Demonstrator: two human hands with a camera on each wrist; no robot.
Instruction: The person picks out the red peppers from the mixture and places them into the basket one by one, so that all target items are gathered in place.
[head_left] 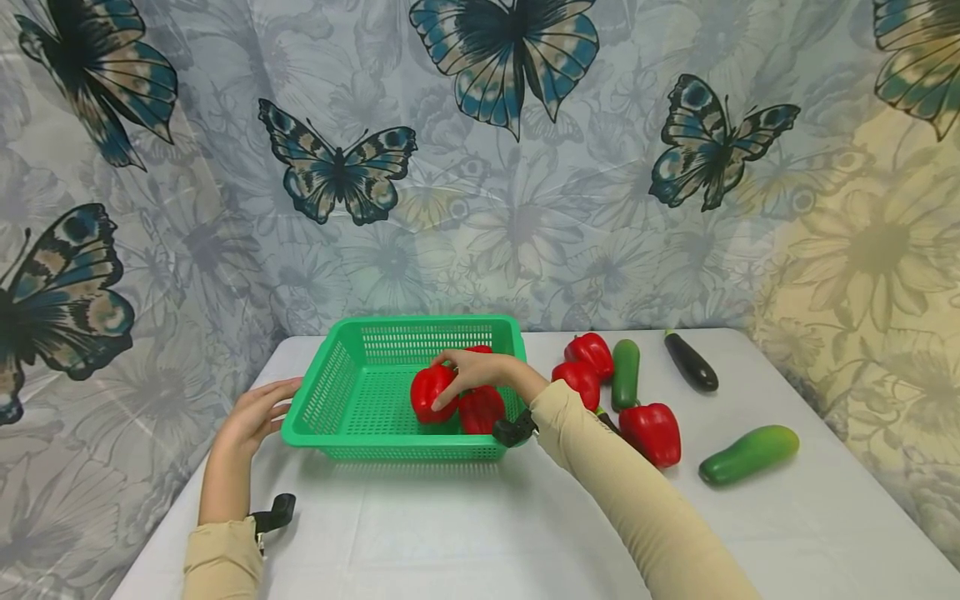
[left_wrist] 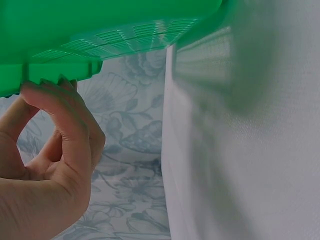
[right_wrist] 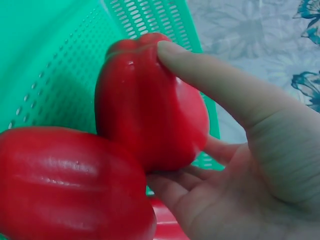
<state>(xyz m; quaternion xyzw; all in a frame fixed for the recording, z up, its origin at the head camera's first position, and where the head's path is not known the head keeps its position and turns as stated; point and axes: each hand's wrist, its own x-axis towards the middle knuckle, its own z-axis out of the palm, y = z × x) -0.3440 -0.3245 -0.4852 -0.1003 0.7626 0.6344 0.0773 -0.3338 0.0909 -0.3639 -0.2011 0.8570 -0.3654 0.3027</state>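
Observation:
My right hand (head_left: 480, 372) holds a red bell pepper (head_left: 431, 395) inside the green plastic basket (head_left: 405, 450). In the right wrist view, the thumb lies over the held pepper (right_wrist: 145, 105) and the fingers reach beneath it. Beside it in the basket lies another red bell pepper (head_left: 483, 410), seen large as the near pepper (right_wrist: 65, 185) in that same view. A third pepper (head_left: 478, 349) shows partly behind my hand. On the left, my left hand (head_left: 253, 410) touches the outside of the basket's rim with its fingertips, its fingers (left_wrist: 75, 125) loosely bent in the left wrist view.
Right of the basket on the white table (head_left: 420, 533) lie red bell peppers (head_left: 651, 435), a cucumber (head_left: 626, 373), a dark eggplant (head_left: 692, 362) and a green zucchini-like vegetable (head_left: 750, 455). Another dark vegetable (head_left: 607, 422) is partly hidden by my right sleeve. Butterfly-patterned cloth (head_left: 465, 250) hangs behind.

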